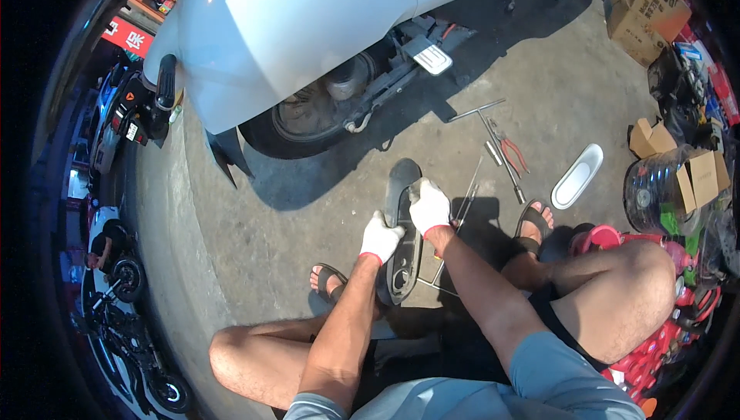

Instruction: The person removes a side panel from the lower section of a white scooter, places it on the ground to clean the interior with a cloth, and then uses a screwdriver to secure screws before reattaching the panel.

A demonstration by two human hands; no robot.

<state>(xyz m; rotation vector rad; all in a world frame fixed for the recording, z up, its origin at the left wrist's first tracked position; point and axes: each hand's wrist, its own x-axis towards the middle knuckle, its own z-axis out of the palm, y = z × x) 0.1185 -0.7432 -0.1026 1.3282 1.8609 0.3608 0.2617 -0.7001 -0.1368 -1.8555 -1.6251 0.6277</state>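
Observation:
A long, narrow dark plastic cover (404, 177) with rounded ends lies between my feet. There is a round hole in its near end. My left hand (381, 236), in a white glove, is closed on the cover's left edge near its middle, with the thumb across it. My right hand (429, 205), also gloved in white, is closed at the right edge a little farther up. Its fingertips are partly hidden, so anything small in them cannot be made out. Thin metal rods (467, 202) lie just right of that hand, partly under my forearm.
A pale scooter (308, 19) stands ahead, its wheel (293, 123) facing me. On the concrete to the right lie a T-handle wrench (486, 115), red-handled pliers (512, 154) and a white oval trim piece (577, 176). Cardboard boxes (644, 15) and clutter line the right; motorcycles (127, 296) stand left.

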